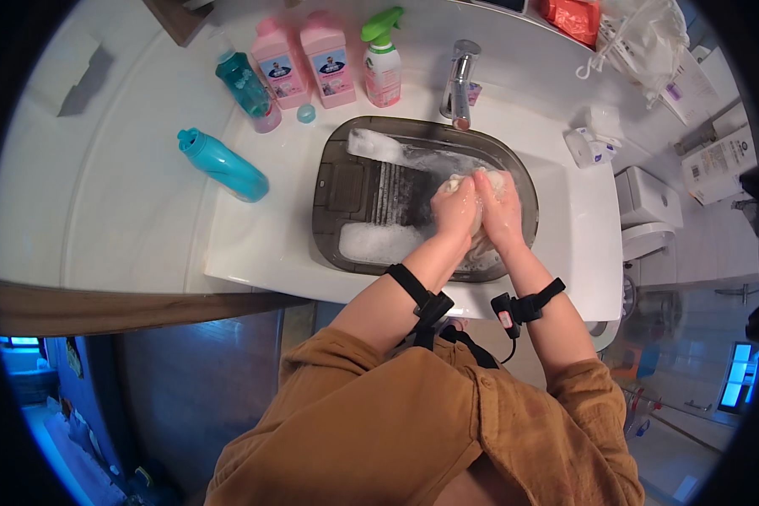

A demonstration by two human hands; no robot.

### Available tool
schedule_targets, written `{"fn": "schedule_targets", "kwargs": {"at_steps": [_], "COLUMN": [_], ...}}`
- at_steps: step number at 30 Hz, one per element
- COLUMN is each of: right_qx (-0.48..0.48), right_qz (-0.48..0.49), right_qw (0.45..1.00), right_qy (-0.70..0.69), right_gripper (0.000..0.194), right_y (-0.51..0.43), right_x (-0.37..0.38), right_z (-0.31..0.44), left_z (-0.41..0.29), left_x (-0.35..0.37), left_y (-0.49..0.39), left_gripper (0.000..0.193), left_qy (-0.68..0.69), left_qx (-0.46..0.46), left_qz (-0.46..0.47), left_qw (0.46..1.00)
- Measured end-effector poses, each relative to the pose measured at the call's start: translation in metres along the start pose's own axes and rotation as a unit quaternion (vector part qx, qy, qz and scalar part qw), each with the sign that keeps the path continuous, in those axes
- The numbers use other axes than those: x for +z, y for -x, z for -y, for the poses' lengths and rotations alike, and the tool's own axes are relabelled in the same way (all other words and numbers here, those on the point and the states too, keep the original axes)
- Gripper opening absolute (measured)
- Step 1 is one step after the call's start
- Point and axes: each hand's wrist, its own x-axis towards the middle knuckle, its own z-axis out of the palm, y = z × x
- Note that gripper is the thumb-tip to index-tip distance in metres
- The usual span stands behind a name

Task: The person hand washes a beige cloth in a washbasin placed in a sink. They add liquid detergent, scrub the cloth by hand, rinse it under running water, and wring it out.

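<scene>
A wet, cream-coloured cloth [479, 243] is bunched between my two hands over the right part of a dark translucent washbasin [321, 209]. My left hand [454, 205] grips it from the left and my right hand [501, 205] from the right, with the thumbs close together at the top. Part of the cloth hangs below the hands toward the basin's near rim. Soapy water lies in the basin, and white suds [379, 243] float at its near left and far left. A ribbed washboard section [392, 193] shows in the middle of the basin.
The basin sits in a white sink counter [278, 246] under a chrome faucet [460, 88]. Behind stand two pink bottles [329, 69], a green-topped spray bottle [382, 63] and a teal pump bottle [243, 85]. A turquoise bottle [224, 166] lies left; a tissue pack [591, 147] is right.
</scene>
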Motion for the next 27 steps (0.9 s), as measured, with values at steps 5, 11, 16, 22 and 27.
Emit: {"fn": "schedule_targets", "kwargs": {"at_steps": [5, 11, 16, 22, 27], "right_qx": [0.289, 0.253, 0.174, 0.026, 0.081], "right_qz": [0.138, 0.116, 0.032, 0.178, 0.308], "right_qw": [0.870, 0.877, 0.967, 0.928, 0.857], "right_qy": [-0.375, -0.392, -0.182, 0.326, 0.406], "right_gripper": [0.053, 0.055, 0.073, 0.104, 0.084], "right_y": [-0.013, -0.016, -0.021, -0.015, -0.024], "right_x": [-0.024, -0.072, -0.070, -0.032, -0.002], "right_z": [-0.019, -0.032, -0.050, -0.078, -0.101], "left_z": [-0.005, -0.030, -0.032, 0.001, 0.032], "left_x": [-0.009, -0.016, -0.038, -0.046, -0.057], "left_y": [-0.005, -0.024, -0.040, -0.032, -0.027], "left_gripper": [0.021, 0.060, 0.062, 0.079, 0.083], "left_qy": [-0.231, -0.106, -0.055, -0.192, -0.148], "left_qx": [0.151, 0.012, -0.017, -0.134, -0.291], "left_qz": [0.125, 0.129, 0.115, 0.174, 0.176], "left_qw": [0.953, 0.986, 0.992, 0.957, 0.929]}}
